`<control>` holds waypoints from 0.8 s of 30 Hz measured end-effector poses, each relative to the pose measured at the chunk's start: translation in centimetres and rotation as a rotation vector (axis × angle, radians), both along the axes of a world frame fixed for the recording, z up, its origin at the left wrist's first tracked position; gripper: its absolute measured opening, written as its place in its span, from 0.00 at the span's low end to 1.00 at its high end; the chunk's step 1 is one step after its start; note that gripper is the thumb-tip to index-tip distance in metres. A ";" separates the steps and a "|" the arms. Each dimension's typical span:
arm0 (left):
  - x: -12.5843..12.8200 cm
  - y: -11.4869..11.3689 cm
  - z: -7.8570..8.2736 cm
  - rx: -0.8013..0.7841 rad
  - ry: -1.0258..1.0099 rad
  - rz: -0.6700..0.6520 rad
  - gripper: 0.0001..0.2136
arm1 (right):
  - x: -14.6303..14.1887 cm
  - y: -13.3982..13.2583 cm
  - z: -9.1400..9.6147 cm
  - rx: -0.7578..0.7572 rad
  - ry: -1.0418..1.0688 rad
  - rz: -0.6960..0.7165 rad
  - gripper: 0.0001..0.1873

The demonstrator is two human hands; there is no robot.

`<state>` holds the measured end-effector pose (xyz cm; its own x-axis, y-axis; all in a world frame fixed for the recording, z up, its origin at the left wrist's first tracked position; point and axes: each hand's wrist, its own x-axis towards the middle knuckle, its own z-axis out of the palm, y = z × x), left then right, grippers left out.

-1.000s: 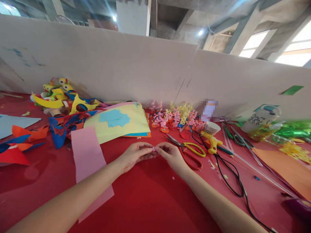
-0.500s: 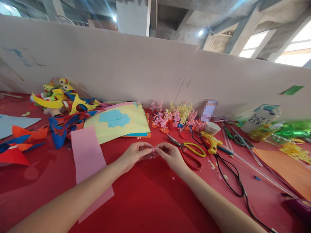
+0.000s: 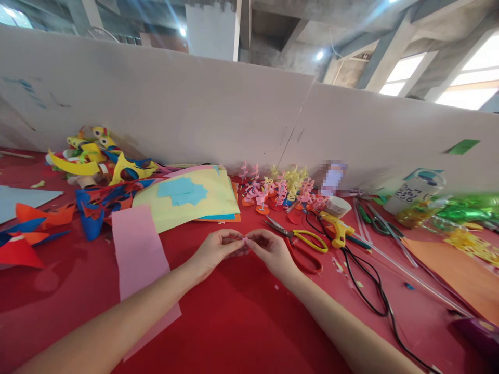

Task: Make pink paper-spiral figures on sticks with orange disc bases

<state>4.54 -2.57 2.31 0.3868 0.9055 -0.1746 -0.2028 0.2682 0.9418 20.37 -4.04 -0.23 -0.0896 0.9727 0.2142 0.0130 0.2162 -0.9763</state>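
Observation:
Between my two hands is a small pink piece of paper [image 3: 245, 239], mostly covered by the fingertips. My left hand [image 3: 218, 252] pinches it from the left with thumb and fingers. From the right, the thumb and fingers of my right hand [image 3: 271, 252] close on the same piece. Just right of my right hand lie scissors with red and yellow handles [image 3: 310, 240], their blades apart. A pink paper sheet [image 3: 140, 249] lies under my left forearm. Behind the hands stand several pink and yellow curled paper flowers [image 3: 278, 189] on round bases.
A yellow hot glue gun [image 3: 334, 228] with a black cord [image 3: 374, 275] lies on the right, near green-handled scissors [image 3: 384, 226] and orange paper [image 3: 448, 270]. Stacked coloured sheets [image 3: 218, 195] and paper crafts [image 3: 113, 182] are at left. A white board [image 3: 175, 104] closes off the back.
The view has shifted very slightly. Both hands stay together, holding the small pink piece, with only tiny finger movement.

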 end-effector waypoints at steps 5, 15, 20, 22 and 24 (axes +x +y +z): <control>0.0 0.0 0.0 -0.029 -0.022 -0.019 0.11 | 0.0 0.1 0.0 -0.012 0.022 -0.001 0.10; -0.3 0.1 0.4 -0.144 -0.091 -0.086 0.05 | 0.1 0.0 0.4 -0.050 0.018 0.018 0.11; -0.2 0.2 0.3 -0.171 -0.152 -0.084 0.04 | 0.1 -0.1 0.3 -0.033 0.062 0.006 0.11; -0.2 0.3 0.4 -0.169 -0.179 -0.061 0.04 | 0.0 -0.1 0.3 -0.015 0.047 0.008 0.10; -0.1 0.3 0.4 -0.167 -0.186 -0.028 0.05 | 0.0 -0.1 0.2 0.004 0.017 0.023 0.09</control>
